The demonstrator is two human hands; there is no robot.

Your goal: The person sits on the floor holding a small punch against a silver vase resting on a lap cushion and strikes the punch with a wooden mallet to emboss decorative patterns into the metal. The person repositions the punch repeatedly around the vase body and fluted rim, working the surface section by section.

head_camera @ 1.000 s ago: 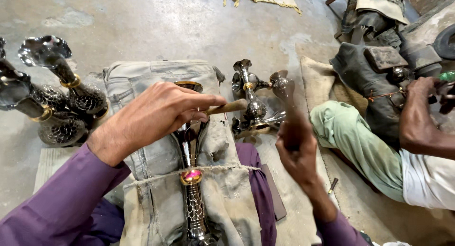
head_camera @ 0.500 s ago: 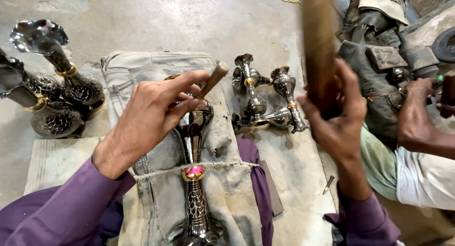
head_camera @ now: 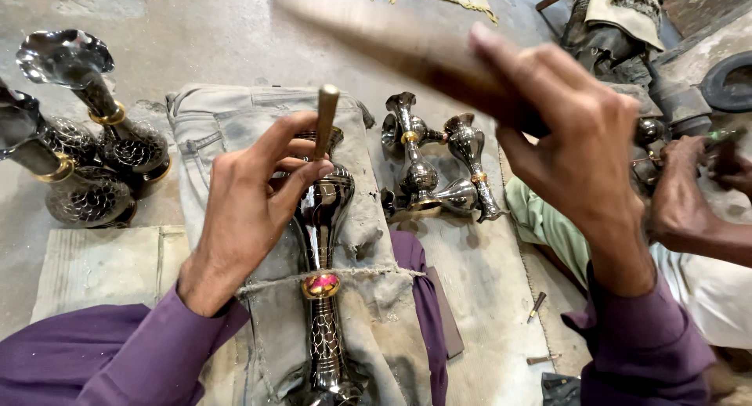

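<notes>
A dark engraved metal vase with a brass and pink band lies lengthwise on a grey cloth pad, tied down by a cord. My left hand pinches a small wooden-handled chisel upright over the vase's upper body. My right hand is raised high and grips a wooden stick, blurred with motion, above and to the right of the chisel.
Two large engraved vases lie at the far left. Several smaller metal vases lie right of the pad. Another person's hand works at the right edge beside dark machinery. Small tools lie on the floor.
My right hand has swung the wooden stick from upright to a raised, tilted position across the top of the view. The chisel in my left hand stands more upright on the vase.
</notes>
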